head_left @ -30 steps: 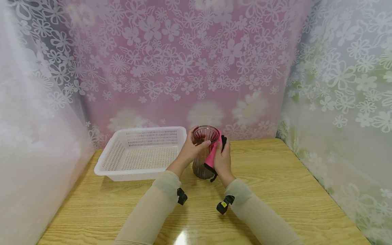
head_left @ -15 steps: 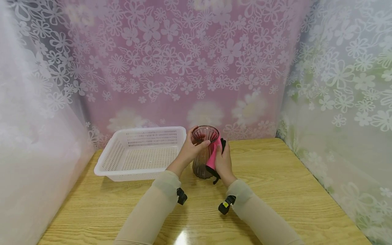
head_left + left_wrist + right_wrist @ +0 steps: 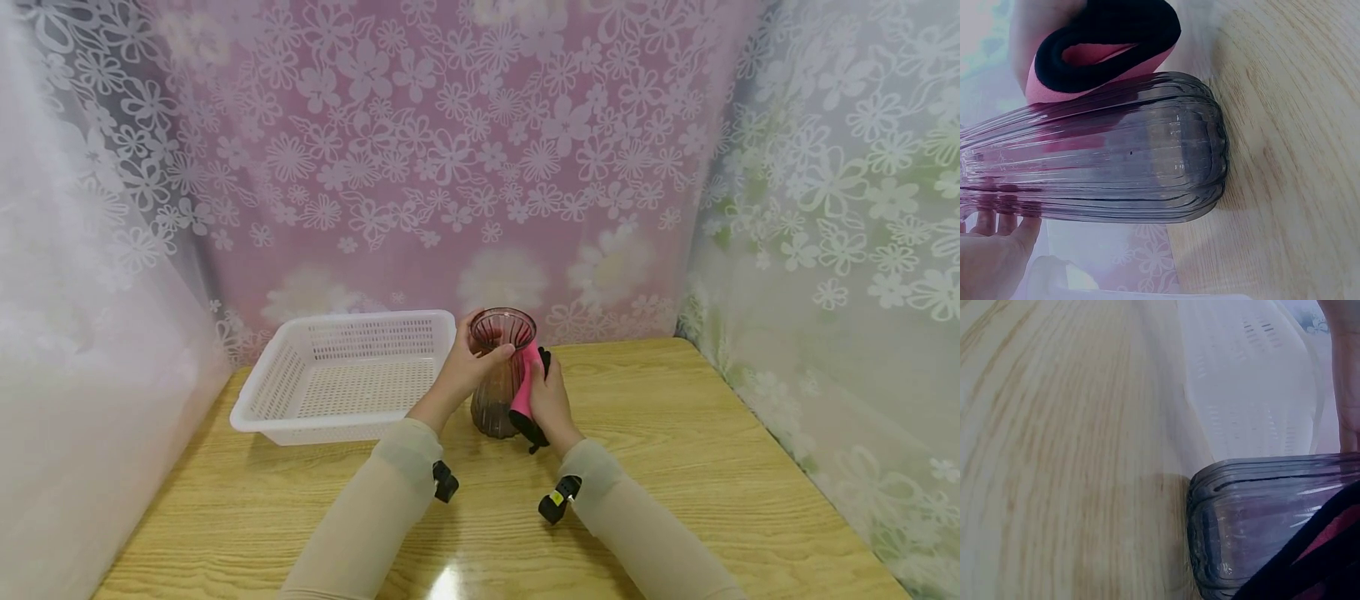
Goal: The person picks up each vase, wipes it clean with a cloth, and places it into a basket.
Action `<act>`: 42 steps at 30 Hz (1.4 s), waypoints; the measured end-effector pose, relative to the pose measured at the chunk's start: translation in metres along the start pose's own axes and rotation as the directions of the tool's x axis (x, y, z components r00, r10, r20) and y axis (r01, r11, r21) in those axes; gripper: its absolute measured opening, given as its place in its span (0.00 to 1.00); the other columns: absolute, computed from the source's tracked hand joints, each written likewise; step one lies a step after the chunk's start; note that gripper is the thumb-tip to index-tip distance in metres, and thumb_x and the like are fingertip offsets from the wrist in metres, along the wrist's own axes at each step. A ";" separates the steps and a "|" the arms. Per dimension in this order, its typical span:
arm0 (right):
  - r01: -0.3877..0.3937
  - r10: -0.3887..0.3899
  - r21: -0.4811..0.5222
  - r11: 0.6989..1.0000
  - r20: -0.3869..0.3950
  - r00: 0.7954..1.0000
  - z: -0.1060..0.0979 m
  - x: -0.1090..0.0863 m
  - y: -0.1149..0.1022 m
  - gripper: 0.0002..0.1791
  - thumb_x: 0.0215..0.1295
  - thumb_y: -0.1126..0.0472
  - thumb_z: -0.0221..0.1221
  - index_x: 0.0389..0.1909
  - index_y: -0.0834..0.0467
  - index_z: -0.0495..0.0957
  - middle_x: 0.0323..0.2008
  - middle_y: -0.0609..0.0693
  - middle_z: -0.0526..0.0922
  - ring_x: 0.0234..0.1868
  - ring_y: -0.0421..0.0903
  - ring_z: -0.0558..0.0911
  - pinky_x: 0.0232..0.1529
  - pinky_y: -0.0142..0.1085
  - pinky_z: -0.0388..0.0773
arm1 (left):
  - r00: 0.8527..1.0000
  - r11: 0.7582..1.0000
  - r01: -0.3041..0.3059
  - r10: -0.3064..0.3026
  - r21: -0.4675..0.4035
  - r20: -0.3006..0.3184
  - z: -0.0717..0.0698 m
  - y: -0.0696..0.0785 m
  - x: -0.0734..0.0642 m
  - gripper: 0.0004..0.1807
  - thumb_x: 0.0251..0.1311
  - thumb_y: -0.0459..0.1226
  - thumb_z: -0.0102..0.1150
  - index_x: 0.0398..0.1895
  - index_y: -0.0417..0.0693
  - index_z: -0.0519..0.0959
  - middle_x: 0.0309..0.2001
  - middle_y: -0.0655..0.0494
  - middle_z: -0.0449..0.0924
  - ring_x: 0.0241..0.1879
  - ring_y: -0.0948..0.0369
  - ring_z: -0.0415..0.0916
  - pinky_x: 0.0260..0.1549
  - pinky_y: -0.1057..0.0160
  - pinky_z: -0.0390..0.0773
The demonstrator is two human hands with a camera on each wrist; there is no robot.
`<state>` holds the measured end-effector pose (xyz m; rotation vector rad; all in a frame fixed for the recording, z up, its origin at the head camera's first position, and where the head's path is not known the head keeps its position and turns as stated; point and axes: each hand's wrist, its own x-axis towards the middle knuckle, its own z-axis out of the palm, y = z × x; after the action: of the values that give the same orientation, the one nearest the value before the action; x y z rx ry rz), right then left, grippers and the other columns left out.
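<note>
A purple-tinted, ribbed glass vase [image 3: 491, 408] stands upright on the wooden table. My left hand [image 3: 463, 371] grips it just under the rim, thumb across the near side. Its fingers also show against the glass in the left wrist view. My right hand [image 3: 552, 407] holds a folded pink cloth [image 3: 523, 393] with a black side against the vase's right wall. A loop of its thick black edge [image 3: 1147, 22] shows in the left wrist view, beside the lower body of the vase. The right wrist view catches the vase's base [image 3: 1216, 531], with the cloth partly covering it.
To the left of the vase sits a white perforated plastic basket [image 3: 315, 432], its near right edge behind my left wrist. The wood-grain table [image 3: 675, 467] extends around them. Floral curtains [image 3: 450, 167] hang at the back and on both sides.
My right hand and the cloth have shifted slightly right and down along the vase's side. The left hand and the vase have kept their place.
</note>
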<state>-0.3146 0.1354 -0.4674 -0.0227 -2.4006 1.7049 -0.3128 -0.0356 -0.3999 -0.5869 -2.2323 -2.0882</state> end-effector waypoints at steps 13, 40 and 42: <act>-0.075 0.086 -0.117 0.990 0.093 0.992 -0.007 0.004 0.006 0.34 0.82 0.45 0.35 0.74 0.68 0.49 0.71 0.71 0.60 0.71 0.65 0.63 0.70 0.58 0.57 | 1.000 1.000 0.001 -0.001 -0.013 0.000 0.001 0.001 -0.001 0.48 0.64 0.46 0.66 0.80 0.61 0.46 0.66 0.43 0.70 0.66 0.50 0.68 0.63 0.46 0.69; -0.161 0.233 -0.246 0.956 0.302 0.925 -0.027 0.008 0.001 0.27 0.82 0.47 0.35 0.54 0.68 0.66 0.39 0.59 0.72 0.42 0.53 0.74 0.50 0.45 0.69 | 0.997 0.998 0.048 -0.045 -0.038 0.058 -0.001 0.032 -0.014 0.48 0.67 0.38 0.62 0.81 0.51 0.42 0.69 0.35 0.65 0.70 0.45 0.62 0.66 0.45 0.65; -0.162 0.237 -0.248 0.955 0.316 0.918 -0.029 0.009 0.001 0.28 0.82 0.47 0.35 0.55 0.69 0.66 0.39 0.59 0.72 0.41 0.54 0.75 0.50 0.45 0.69 | 0.998 0.998 0.048 -0.046 -0.034 0.053 -0.001 0.032 -0.014 0.48 0.67 0.38 0.63 0.81 0.51 0.42 0.69 0.35 0.65 0.70 0.45 0.62 0.65 0.45 0.66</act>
<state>-0.3186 0.1646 -0.4581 -0.0036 -2.9288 1.6316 -0.2904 -0.0392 -0.3727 -0.6034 -2.2633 -2.1632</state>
